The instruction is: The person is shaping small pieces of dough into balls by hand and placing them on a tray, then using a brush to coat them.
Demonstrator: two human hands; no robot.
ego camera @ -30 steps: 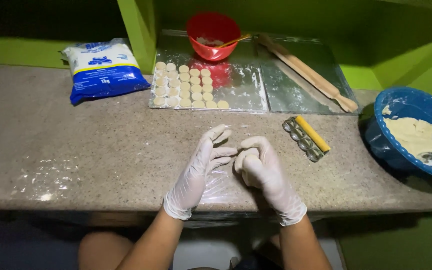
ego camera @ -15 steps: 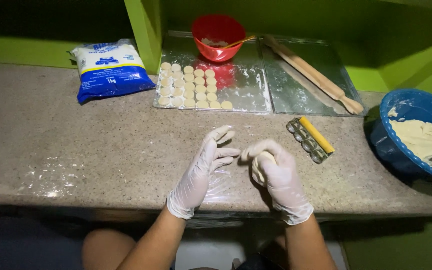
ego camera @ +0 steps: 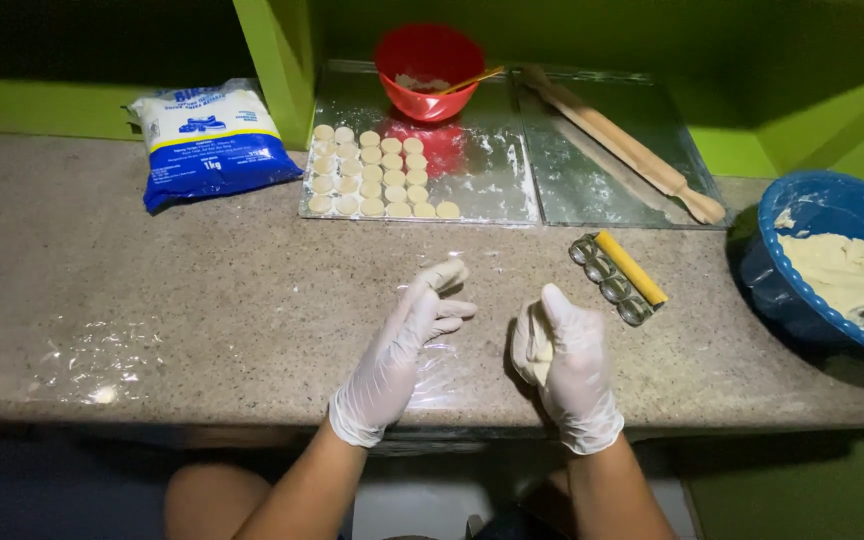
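Both my hands wear thin white gloves and hover over a speckled stone counter (ego camera: 152, 300). My right hand (ego camera: 567, 365) is closed around a pale lump of dough (ego camera: 535, 345) that shows between its fingers. My left hand (ego camera: 407, 340) is beside it, a short gap away, fingers spread and holding nothing. A sheet of clear plastic film (ego camera: 437, 365) lies on the counter under and between the hands. Just right of my right hand lies a metal multi-ring cutter with a yellow handle (ego camera: 620, 277).
A glass tray (ego camera: 482, 185) at the back holds several rows of small dough rounds (ego camera: 367, 172) and a red bowl (ego camera: 429, 70). A wooden rolling pin (ego camera: 622, 145) lies on a second tray. A blue bowl of dough (ego camera: 837, 265) stands at right, a blue-and-white flour bag (ego camera: 210, 140) at left.
My hands were pressed together around the dough. They have come apart: the right hand keeps the lump and has shifted right, the left hand has opened.
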